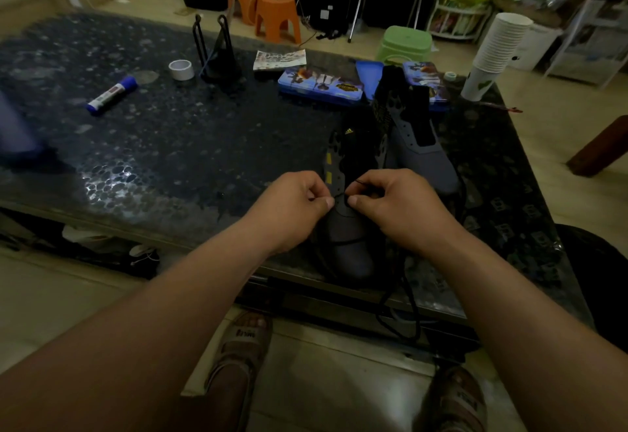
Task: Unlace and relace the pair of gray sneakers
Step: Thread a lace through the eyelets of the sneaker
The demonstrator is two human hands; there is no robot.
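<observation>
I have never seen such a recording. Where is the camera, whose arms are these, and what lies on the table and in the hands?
There is no machine here: a person wears one wide-angle camera on the head, so this single picture looks forward and down at their own arms. The left hand and the right hand both pinch a thin black lace over the nearer gray sneaker, which rests on a dark pebble-patterned table. The second gray sneaker lies behind it, to the right. Farther away lie a blue and white glue stick, a white tape roll and a stack of white paper cups.
</observation>
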